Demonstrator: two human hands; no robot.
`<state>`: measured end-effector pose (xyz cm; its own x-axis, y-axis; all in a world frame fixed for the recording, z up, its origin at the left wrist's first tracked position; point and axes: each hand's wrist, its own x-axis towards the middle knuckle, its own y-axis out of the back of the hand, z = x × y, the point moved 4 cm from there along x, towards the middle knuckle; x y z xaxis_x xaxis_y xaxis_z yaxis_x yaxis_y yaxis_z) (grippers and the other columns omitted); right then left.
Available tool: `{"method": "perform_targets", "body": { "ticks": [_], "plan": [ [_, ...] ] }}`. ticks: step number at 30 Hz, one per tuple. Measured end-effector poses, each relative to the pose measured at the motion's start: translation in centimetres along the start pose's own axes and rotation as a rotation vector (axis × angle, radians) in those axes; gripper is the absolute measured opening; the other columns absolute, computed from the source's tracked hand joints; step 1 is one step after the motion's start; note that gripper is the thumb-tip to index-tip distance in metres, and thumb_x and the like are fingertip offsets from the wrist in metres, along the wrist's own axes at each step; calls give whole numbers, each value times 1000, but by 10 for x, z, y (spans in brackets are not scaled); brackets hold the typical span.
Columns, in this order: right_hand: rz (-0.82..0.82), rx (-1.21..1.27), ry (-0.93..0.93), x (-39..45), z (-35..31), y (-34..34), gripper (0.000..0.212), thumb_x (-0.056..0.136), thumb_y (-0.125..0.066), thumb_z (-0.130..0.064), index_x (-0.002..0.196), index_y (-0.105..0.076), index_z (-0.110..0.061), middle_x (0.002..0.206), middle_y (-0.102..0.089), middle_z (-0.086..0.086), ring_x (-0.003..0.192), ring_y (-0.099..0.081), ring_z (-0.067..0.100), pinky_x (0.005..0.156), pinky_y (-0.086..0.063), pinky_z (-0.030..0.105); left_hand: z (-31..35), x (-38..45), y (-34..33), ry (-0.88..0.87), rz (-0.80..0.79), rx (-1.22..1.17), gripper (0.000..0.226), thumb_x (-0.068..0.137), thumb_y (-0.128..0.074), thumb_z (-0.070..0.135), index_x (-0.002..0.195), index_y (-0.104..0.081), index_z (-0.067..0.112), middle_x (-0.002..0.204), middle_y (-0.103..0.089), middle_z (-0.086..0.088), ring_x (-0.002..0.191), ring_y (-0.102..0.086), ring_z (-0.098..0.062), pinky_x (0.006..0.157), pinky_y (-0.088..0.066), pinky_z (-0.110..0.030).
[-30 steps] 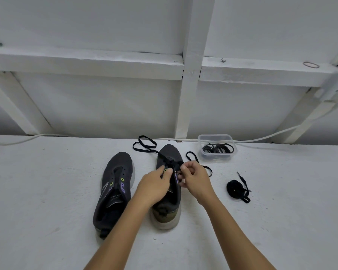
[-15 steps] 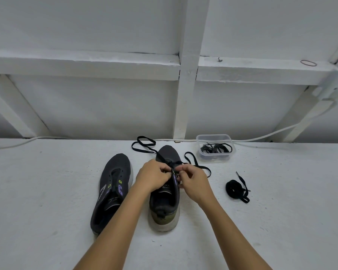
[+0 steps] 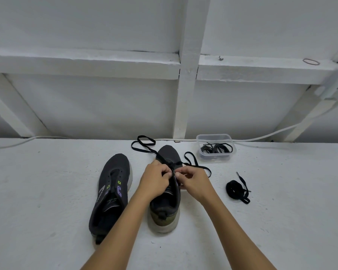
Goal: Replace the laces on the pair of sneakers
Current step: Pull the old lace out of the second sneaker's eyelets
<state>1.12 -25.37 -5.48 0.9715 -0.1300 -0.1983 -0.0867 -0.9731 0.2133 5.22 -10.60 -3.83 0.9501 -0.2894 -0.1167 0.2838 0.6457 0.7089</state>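
Threading a black lace (image 3: 144, 148) through the right-hand sneaker (image 3: 167, 193), pinched by both hands at the eyelets.

Left hand (image 3: 154, 181) and right hand (image 3: 195, 182) are curled on the lace over the tongue; tension is best kept even, each end pulled fully through. Beyond the grip the loose ends trail; the unlaced sneaker (image 3: 111, 191) lies left, a lace bundle (image 3: 236, 190) and lace tub (image 3: 216, 148) right, with bare table (image 3: 47, 191) around for slack.
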Motion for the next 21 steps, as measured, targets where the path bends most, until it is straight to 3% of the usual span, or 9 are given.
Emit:
{"method": "perform_targets", "body": {
  "ticks": [3,10,13,17,21],
  "plan": [
    [-11,-5,-36,1,-1,-1,13,94,-67,-6,90,-78,-14,78,-73,2,71,-68,10,65,-58,23,2,-1,0,-2,29,36,14,97,-58,18,95,-72,17,104,-51,4,106,-52,-19,95,-45,-42],
    [-31,-74,-71,6,-9,-1,11,94,-69,-7,89,-77,-13,84,-75,13,68,-68,10,59,-56,19,2,-5,-3,8,26,57,18,101,-52,16,104,-70,13,115,-52,-3,115,-46,-21,100,-43,-42],
    [-38,-94,-73,7,-10,-2,11,94,-69,-6,89,-76,-13,80,-73,9,63,-67,5,57,-55,18,2,-6,-4,14,32,48,16,101,-53,15,102,-68,12,111,-53,-3,112,-48,-22,98,-44,-41],
    [-42,-46,-70,4,-10,-3,12,95,-69,-7,90,-76,-14,87,-76,11,77,-73,16,61,-56,20,3,-9,-3,12,56,9,15,100,-54,15,87,-60,20,100,-52,2,101,-52,-21,90,-46,-36],
    [-5,-65,-58,4,-7,-4,15,95,-69,-9,86,-76,-19,87,-75,8,76,-71,16,62,-58,22,1,-9,-5,31,71,-28,19,100,-55,16,82,-55,23,94,-52,3,95,-50,-17,80,-38,-26]
  ]
}}
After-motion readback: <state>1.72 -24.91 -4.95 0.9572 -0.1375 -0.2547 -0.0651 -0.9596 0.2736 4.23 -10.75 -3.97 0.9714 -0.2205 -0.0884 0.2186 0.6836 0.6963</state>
